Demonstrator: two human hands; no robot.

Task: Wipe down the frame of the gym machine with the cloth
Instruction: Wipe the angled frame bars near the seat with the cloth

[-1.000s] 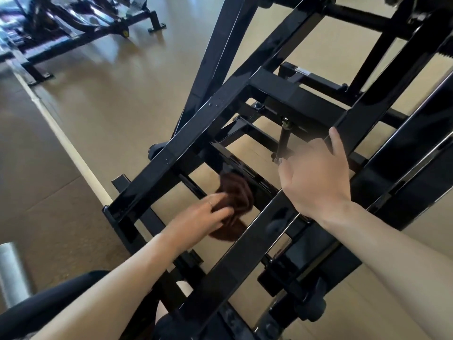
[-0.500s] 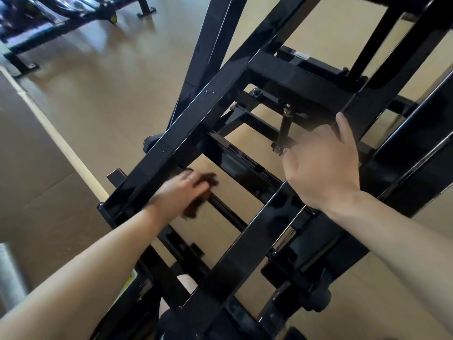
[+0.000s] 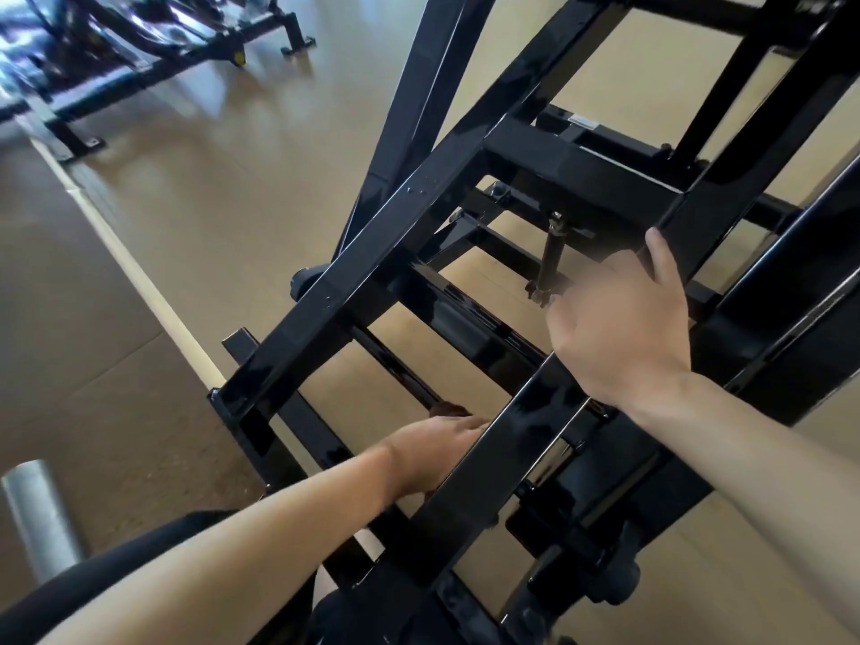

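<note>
A grey metal cylinder point(image 3: 35, 514) stands near left on the floor point(image 3: 186, 216). The left hand point(image 3: 430, 451) reaches under a bar of the black frame point(image 3: 372, 253), fingers hidden, brown cloth point(image 3: 449, 408) peeking beyond it. Farther right, the right hand point(image 3: 619, 328) curls around an upper bar.

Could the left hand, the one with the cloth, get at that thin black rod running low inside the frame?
Probably yes. The left hand is already down between the beams, and the brown cloth peeks out right at the thin rod's lower end. Only the wide diagonal beam crosses over its fingers, which may cramp its stroke.
</note>
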